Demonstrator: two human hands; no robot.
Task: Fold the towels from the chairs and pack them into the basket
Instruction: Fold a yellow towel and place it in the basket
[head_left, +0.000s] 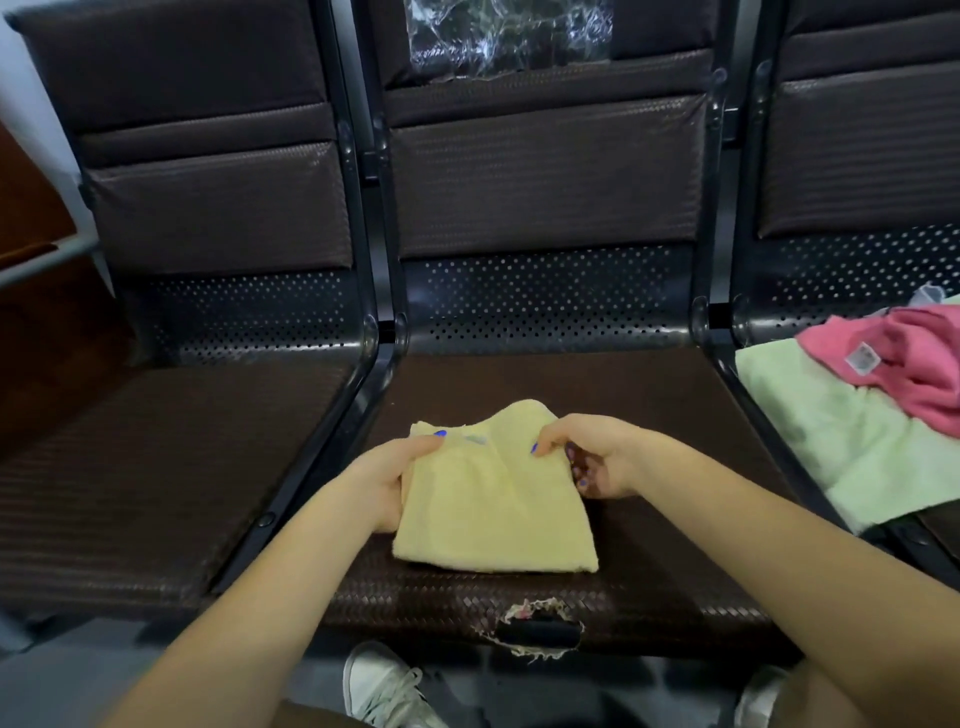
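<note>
Left seat (171, 467) is just bare brown cushion, no towel on it. Your left hand (387, 480) has its fingers (423, 441) curled round the left edge of the yellow towel (493, 512), thumb on top near the far corner, so it's gripping the cloth. The towel sits on the middle seat (649, 426), already folded down to a smallish rectangle, near edge flat, far edge humped up btwn your hands. Your right hand (592, 460) pinches that far-right edge w/ thumb and forefinger, other fingers curled under beside the cloth.

Handling-wise, looks like thin soft terry: light, floppy, zero stiffness, so prob it sags if you lift by one corner. I'd grab both far corners together, or slide a hand under the whole stack so the layers don't slip apart.

Over on the right seat (748, 343) there's a pale green towel (831, 441) spread out w/ a crumpled pink towel (914, 358) on top, both unfolded, so plenty left to do imo. Can't see the basket anywhere in this view
</note>
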